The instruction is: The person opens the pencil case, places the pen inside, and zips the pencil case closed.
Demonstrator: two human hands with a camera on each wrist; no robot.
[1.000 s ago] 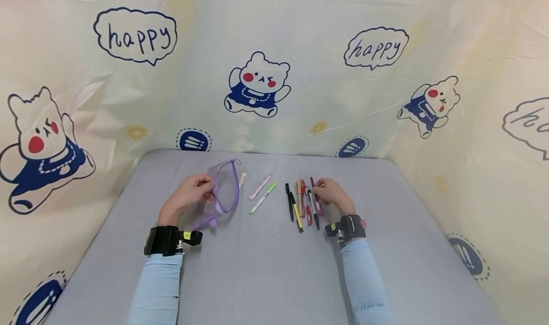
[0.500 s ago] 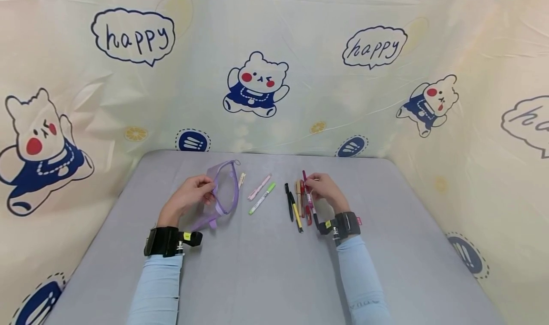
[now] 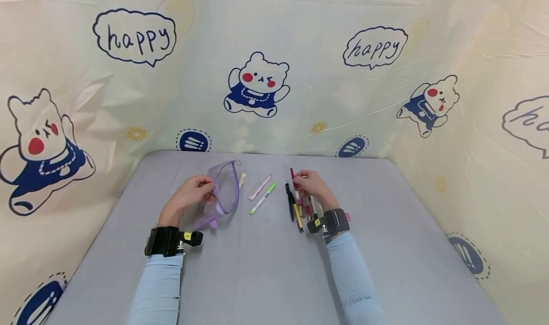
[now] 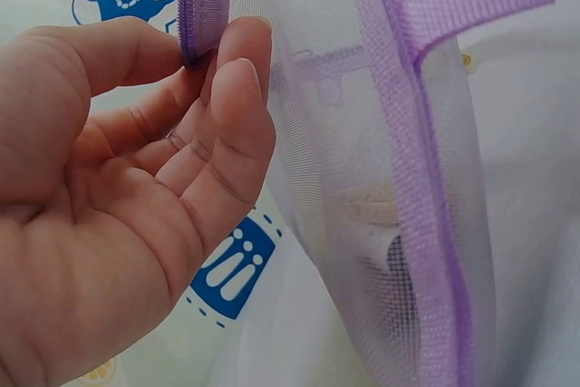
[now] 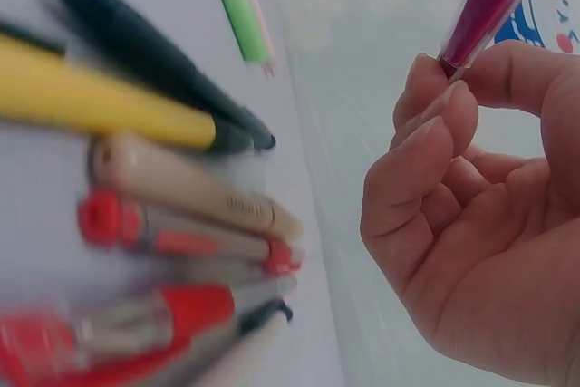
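Purple mesh pouch (image 3: 237, 192): left of the loose pens (image 5: 195, 178); probably light and limp, best held by the stiffer zip edge.
Left hand (image 3: 194, 192): thumb and fingers pinch that edge.
Magenta pen (image 5: 487, 11): raised near the pens' far ends; likely light, rigid, smooth; mid-barrel grip sensible.
Right hand (image 3: 314, 184): fingertips and thumb pinch it.
Obscured: red pens partly behind right hand in head view, blurred at wrist; beige shape through mesh unclear.
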